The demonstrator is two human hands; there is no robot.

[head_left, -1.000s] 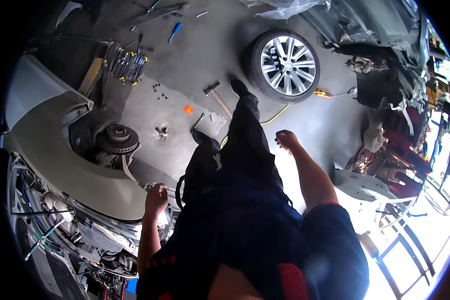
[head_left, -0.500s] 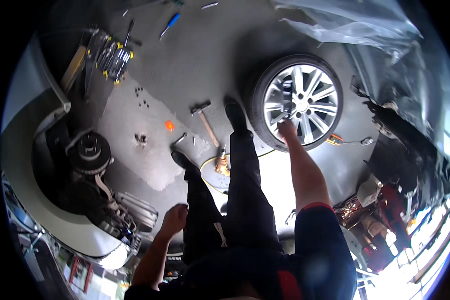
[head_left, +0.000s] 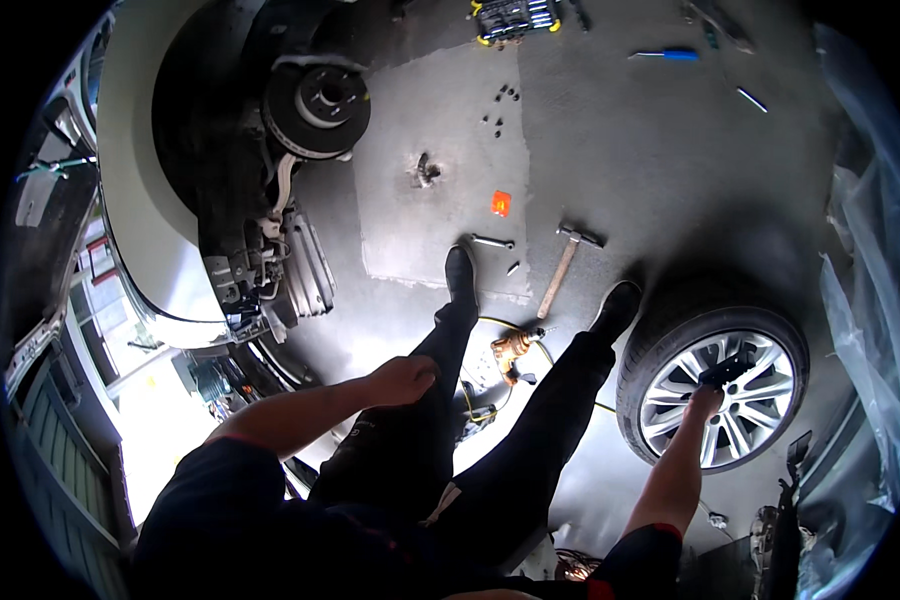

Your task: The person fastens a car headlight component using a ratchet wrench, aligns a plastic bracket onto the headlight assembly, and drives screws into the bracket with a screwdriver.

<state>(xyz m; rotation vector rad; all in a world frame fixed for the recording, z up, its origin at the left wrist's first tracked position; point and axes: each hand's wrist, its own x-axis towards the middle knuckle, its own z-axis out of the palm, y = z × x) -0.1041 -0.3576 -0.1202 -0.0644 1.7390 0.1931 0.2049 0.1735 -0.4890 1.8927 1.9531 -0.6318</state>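
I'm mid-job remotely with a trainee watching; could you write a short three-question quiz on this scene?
1. True or false: the wooden-handled metal hammer lies on the smooth grey floor.
2. Which hand is nearer the silver multi-spoke metal wheel?
3. In this view, the slim blue-handled tool lies: A) below and left of the hammer; B) above and right of it; C) on the wheel.

Key: 1. True. 2. The right hand. 3. B.

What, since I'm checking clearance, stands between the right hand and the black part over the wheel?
Nothing visible: the right hand appears to meet the black part over the wheel. Its grip is unclear.
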